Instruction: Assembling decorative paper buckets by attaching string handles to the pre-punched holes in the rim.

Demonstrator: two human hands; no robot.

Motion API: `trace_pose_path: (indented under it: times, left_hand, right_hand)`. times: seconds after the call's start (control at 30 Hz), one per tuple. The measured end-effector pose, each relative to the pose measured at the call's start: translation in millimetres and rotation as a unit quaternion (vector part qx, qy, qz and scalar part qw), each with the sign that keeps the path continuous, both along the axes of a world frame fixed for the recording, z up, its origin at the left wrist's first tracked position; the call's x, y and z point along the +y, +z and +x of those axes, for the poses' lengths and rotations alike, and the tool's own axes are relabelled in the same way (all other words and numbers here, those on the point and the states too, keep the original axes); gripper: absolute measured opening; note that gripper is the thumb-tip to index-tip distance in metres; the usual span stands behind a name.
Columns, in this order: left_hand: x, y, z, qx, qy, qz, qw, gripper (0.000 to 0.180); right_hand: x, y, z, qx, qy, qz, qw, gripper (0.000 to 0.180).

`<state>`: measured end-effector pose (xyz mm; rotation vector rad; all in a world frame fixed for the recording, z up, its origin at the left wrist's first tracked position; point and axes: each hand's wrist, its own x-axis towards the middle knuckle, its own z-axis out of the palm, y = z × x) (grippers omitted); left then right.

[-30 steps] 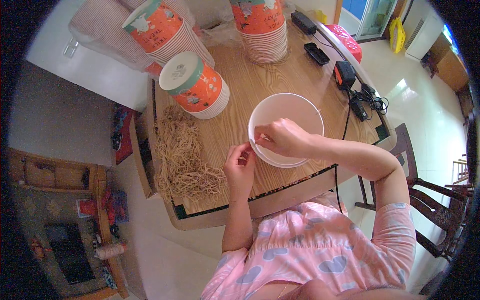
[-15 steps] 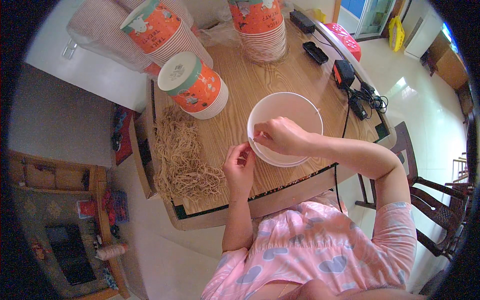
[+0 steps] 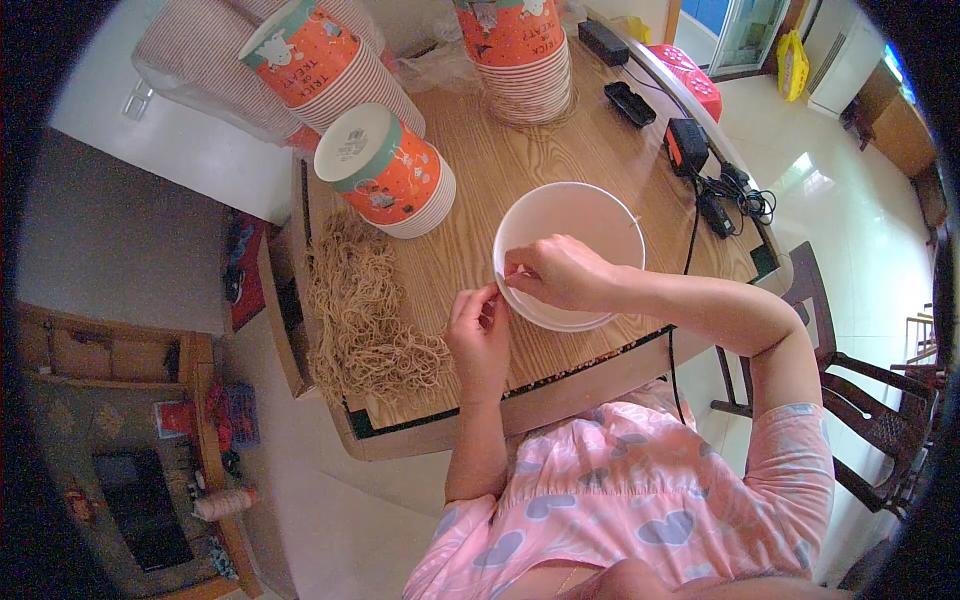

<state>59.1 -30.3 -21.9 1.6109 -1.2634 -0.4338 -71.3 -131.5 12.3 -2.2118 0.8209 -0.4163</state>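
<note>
Surface: wooden table (image 3: 480, 190), pale grain, dark edging along near rim. Beyond, pale tiled floor at right; dark wooden chair (image 3: 860, 420) near right; low wooden cabinet (image 3: 110, 350) at left on a grey floor.

On table, left: loose heap of tan rubber bands (image 3: 365, 320), spreading from near left corner toward far side. Far left: tilted stack of orange paper cups (image 3: 395, 175), white base facing up, just beside heap; second tilted stack (image 3: 330, 65) farther off, lying against a clear bag of more cups. Far centre: upright stack of orange cups (image 3: 525, 55). Far right: black power adapters and tangled cables (image 3: 715, 185); red stool (image 3: 690, 75) past table edge.

Left hand (image 3: 478, 335): forearm rising from lower edge, palm turned right, fingers curled, thumb and forefinger pressed together at near left rim of white bowl (image 3: 570, 255); whether a band lies in the pinch cannot be told.

Right hand (image 3: 560, 272): forearm entering from right, elbow bent, hand lying over bowl's near left rim, fingertips pinched on that rim close to left hand's fingers.

White bowl: round, plain, seemingly paper, open side up, inside appearing bare. Stands at table's near centre, right of band heap, near of upright cup stack. Near portion covered by right hand and wrist.
</note>
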Motion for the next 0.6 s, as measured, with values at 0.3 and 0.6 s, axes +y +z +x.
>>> trace_pose_path:
  times: [0.3,0.6]
  left_hand:
    - [26,-31,9,0.018,0.022,0.047,0.998,0.009]
    - [53,-36,-22,0.034,-0.121,0.053,0.991,0.009]
  right_hand:
    - [52,45,-35,-0.048,0.079,0.088,0.992,0.030]
    - [104,-21,-51,-0.110,-0.093,-0.031,0.989,0.029]
